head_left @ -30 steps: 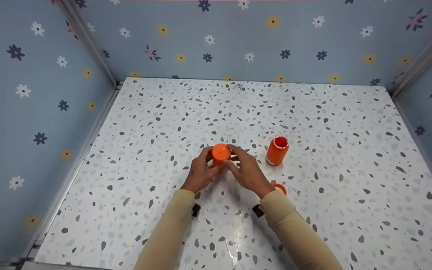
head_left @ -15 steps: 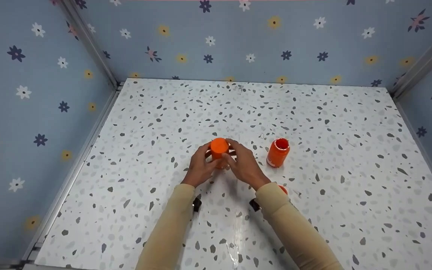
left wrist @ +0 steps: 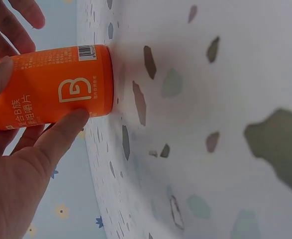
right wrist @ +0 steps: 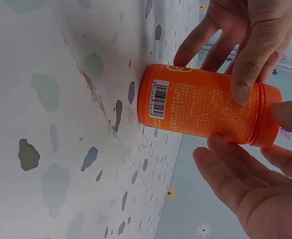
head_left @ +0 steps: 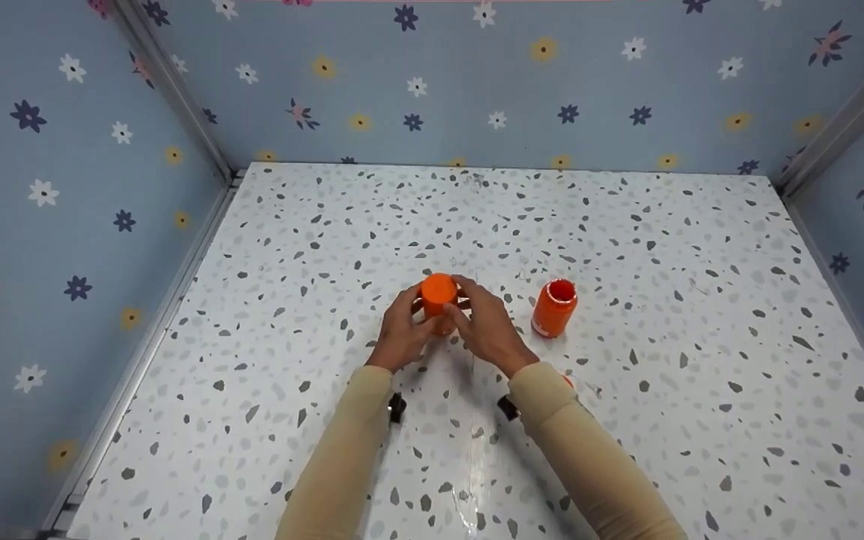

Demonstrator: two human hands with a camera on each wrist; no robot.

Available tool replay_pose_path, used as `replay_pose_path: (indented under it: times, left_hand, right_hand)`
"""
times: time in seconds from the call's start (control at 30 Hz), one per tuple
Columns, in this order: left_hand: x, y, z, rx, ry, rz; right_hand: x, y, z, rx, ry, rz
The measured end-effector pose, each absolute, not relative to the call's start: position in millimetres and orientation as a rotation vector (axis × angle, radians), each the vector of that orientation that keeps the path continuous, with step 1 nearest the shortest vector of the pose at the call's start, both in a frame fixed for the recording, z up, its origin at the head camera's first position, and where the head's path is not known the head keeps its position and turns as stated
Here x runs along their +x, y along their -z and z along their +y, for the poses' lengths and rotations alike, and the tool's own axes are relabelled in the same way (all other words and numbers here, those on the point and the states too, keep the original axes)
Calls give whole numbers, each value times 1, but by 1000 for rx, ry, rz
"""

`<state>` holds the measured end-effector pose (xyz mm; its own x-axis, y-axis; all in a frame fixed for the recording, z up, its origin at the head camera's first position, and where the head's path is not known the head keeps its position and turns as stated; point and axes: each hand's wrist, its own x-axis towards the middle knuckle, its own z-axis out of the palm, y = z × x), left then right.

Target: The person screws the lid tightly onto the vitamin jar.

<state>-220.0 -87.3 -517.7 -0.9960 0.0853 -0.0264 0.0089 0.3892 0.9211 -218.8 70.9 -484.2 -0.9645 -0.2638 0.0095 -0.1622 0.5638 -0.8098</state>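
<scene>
An orange vitamin bottle (head_left: 440, 301) stands upright on the speckled table, its orange cap on top. Printed writing and a barcode show on its side in both wrist views. My left hand (head_left: 400, 331) holds the body of this bottle (left wrist: 61, 89), the thumb lying along its lower side. My right hand (head_left: 493, 331) pinches the cap (right wrist: 267, 114) between thumb and forefinger, its other fingers beside the bottle. To the right a second orange bottle (head_left: 554, 308) stands without a cap, its mouth facing up.
An orange-rimmed lid (head_left: 568, 381) lies by my right sleeve, mostly covered by it. Blue flowered panels (head_left: 432, 82) close off the back and both sides of the speckled table (head_left: 702, 315).
Both hands and the bottle between them have shifted slightly away from me, and the bottle's top has settled level. My right sleeve now covers more of the loose lid.
</scene>
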Motion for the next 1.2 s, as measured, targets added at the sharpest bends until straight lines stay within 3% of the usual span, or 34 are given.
replay_pose_path:
  times: [0.63, 0.9, 1.2]
  left_hand:
    - [-180, 526, -93, -76, -1485, 2585]
    - [-158, 527, -85, 155, -1448, 2579]
    - [-159, 519, -67, 400, -1390, 2616]
  right_hand:
    - [-186, 483, 95, -363, 948, 2701]
    - [-167, 482, 111, -434, 944, 2756]
    - [-149, 487, 127, -478, 981, 2833]
